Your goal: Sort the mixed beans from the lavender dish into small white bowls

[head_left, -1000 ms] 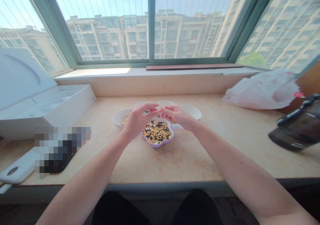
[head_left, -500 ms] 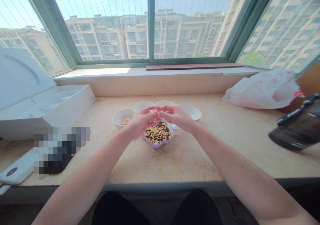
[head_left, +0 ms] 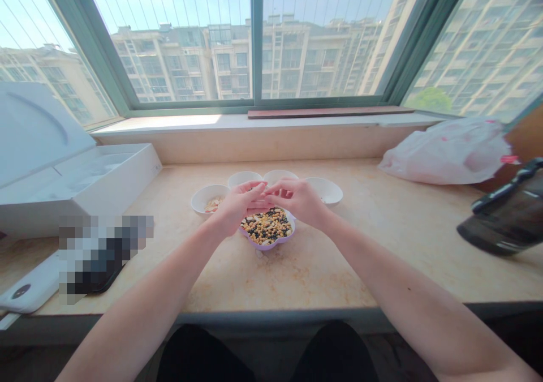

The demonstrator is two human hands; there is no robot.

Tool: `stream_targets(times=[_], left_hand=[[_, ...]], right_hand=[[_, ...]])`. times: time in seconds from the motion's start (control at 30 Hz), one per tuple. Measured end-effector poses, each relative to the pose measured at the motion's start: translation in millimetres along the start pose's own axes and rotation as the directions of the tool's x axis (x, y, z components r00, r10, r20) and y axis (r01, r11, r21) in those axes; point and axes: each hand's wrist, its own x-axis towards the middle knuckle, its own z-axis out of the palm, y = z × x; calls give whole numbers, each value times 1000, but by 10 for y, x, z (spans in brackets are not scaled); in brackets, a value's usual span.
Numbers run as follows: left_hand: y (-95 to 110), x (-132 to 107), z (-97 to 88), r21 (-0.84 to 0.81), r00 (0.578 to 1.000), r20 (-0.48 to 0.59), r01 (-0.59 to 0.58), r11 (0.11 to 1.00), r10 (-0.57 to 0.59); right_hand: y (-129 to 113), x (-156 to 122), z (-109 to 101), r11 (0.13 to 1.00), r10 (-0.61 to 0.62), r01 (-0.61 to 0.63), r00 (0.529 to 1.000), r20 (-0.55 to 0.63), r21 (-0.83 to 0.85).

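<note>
Our right hand (head_left: 299, 201) had risen slightly, its fingers (head_left: 275, 188) meeting our left hand (head_left: 240, 205) above a lobed bowl (head_left: 268, 245) of light, slippery beans (head_left: 266, 227), best pinched singly; whether they held one, we couldn't tell.

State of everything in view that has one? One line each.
Left hand: curled above the dish, fingers meeting the right hand; any held item hidden.
Right hand: curled, fingers meeting the left hand.
Lilac flower-shaped dish: filled.
Mixed yellow and dark beans: heaped in the dish.
Round white bowl: holds pale pieces.
White box: open, lid raised.
Translucent white plastic bag: crumpled.
Dark bottle: tilted, partly out of frame.
</note>
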Motion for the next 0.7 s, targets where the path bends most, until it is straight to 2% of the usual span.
stream_targets(times=[0.17, 0.23, 0.3, 0.33, 0.4, 0.43, 0.5, 0.57, 0.63, 0.7], left_hand=[[17, 15, 0, 50, 998, -52, -22, 998, 25], [-2, 33, -9, 161, 992, -75, -88, 983, 101], [-34, 50, -27, 356, 974, -72, -174, 918, 213], [-51, 55, -39, 475, 960, -54, -217, 853, 274], [-83, 53, -59, 704, 929, 30, -282, 651, 369], [-96, 47, -67, 789, 917, 92, -305, 534, 389], [-117, 29, -72, 873, 905, 234, -357, 333, 356], [-136, 13, -62, 877, 890, 371, -430, 216, 265], [-152, 4, -40, 847, 857, 486, -510, 149, 169], [-162, 0, -14, 824, 829, 552, -559, 97, 90]], right_hand=[[-28, -37, 9, 983, -137, 129, 989, -55, -132], [-27, -45, 6, 977, -153, 142, 987, -56, -156], [-19, -44, -1, 975, -154, 143, 986, -55, -167], [-12, -40, -6, 975, -155, 143, 986, -58, -170], [13, -23, -21, 975, -153, 137, 985, -80, -177], [32, -10, -30, 975, -144, 125, 985, -93, -185], [87, 21, -52, 974, -111, 83, 986, -123, -213], [168, 59, -76, 965, -62, 20, 986, -154, -261], [269, 98, -101, 945, -20, -45, 981, -194, -324], [374, 135, -121, 919, 11, -99, 973, -229, -381]])
